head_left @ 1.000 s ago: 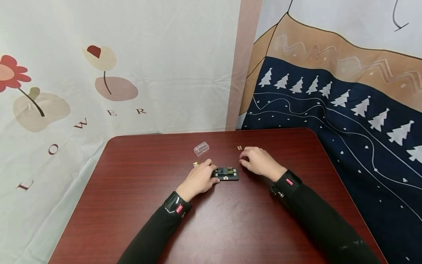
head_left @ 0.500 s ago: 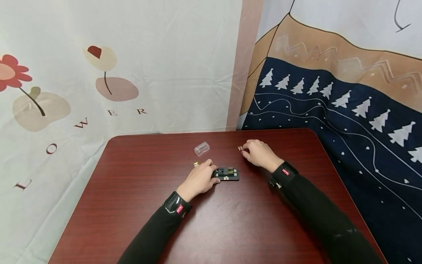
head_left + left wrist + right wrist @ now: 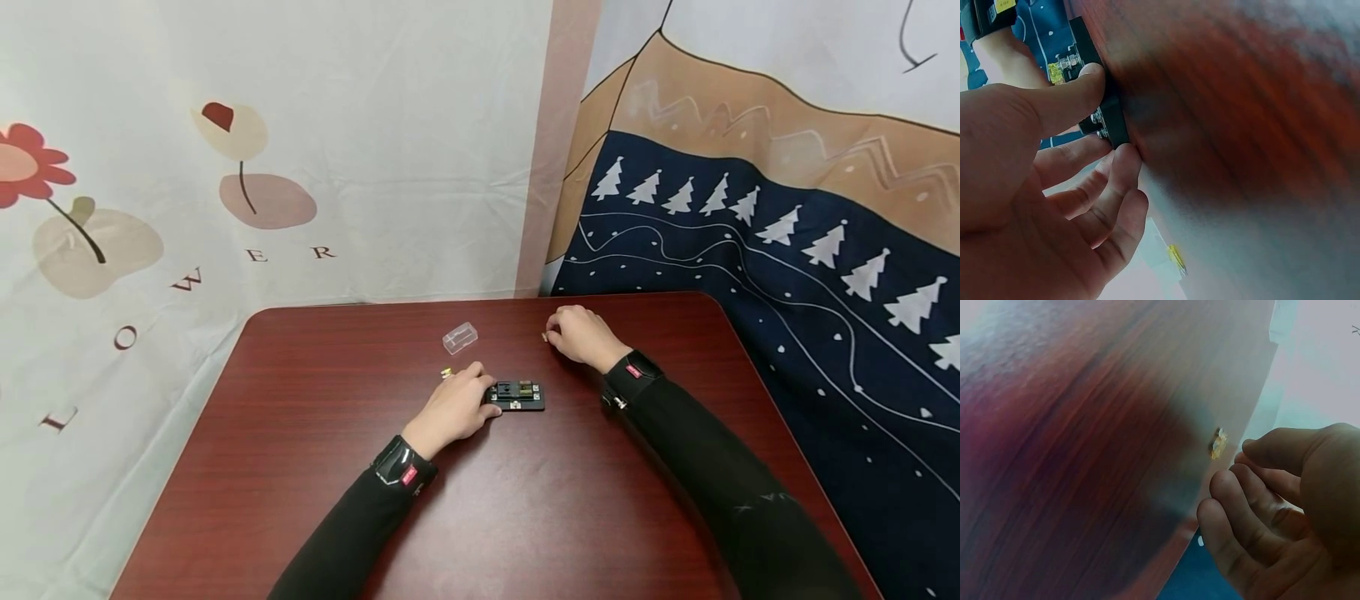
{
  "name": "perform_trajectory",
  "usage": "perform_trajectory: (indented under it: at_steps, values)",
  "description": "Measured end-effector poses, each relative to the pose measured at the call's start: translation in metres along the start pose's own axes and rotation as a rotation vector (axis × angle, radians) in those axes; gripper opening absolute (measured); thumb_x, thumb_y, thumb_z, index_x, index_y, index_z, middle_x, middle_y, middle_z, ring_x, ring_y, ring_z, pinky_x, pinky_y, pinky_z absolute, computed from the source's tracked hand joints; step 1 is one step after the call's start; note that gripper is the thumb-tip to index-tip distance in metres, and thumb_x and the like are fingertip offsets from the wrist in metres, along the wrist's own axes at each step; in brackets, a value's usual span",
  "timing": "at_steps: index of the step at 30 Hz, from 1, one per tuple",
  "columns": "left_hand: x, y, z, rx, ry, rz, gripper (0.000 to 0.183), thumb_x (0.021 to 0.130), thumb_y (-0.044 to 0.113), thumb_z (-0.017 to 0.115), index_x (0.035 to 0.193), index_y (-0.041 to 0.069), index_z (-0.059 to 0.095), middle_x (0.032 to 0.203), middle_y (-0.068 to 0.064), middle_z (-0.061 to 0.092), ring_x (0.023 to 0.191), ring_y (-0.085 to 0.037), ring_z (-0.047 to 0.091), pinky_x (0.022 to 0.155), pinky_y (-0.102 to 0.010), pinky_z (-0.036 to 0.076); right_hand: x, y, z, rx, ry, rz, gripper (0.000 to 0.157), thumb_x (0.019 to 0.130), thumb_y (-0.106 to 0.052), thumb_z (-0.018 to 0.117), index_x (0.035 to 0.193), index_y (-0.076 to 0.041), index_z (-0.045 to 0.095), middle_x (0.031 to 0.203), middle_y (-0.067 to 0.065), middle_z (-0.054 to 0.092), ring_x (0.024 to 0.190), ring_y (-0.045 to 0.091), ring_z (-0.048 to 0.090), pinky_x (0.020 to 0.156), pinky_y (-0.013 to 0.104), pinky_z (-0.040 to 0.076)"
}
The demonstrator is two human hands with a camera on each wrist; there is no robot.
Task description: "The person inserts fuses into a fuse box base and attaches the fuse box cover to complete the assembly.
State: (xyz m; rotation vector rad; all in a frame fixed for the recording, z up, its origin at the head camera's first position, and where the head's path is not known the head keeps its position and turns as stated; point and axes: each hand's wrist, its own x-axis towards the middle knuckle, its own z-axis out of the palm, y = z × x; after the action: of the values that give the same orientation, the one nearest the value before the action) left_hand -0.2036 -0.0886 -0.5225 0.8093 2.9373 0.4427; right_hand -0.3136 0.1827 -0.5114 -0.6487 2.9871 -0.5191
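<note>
On the table, my left hand grips the left end of a small black rectangular block fitted with metal clips and a yellowish part. In the left wrist view the thumb lies on the block's near side, and fingertips meet its end. At the back right, my right hand has its thumb and bent fingers close to a small gold-coloured metal piece. That piece lies on the table just beyond the thumb tip, with a gap showing in the right wrist view. From the head, the fingers partly hide it.
A clear plastic box stands behind the block, towards the table's back edge. Near my left fingertips lies a small yellow piece. Printed cloth hangs behind the reddish-brown table.
My right hand has moved back and slightly left, up to the small gold-coloured metal piece, now partly covering it. The left hand and the black block have stayed in place.
</note>
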Motion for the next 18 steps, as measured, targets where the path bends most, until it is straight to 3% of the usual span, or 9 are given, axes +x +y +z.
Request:
perform_trajectory:
  at_steps: [18]
  values:
    - [0.0012,-0.0008,0.0001,0.0,-0.003,-0.003,0.05,0.093,0.04,0.078,0.131,0.008,0.072,0.117,-0.006,0.062,0.096,-0.027,0.066,0.085,-0.046,0.057,0.0106,0.0105,0.0099,0.026,-0.026,-0.011,0.024,0.099,-0.02,0.07,0.114,-0.007,0.081,0.115,0.013,0.074,0.11,0.035,0.069,0.096,0.056,0.056]
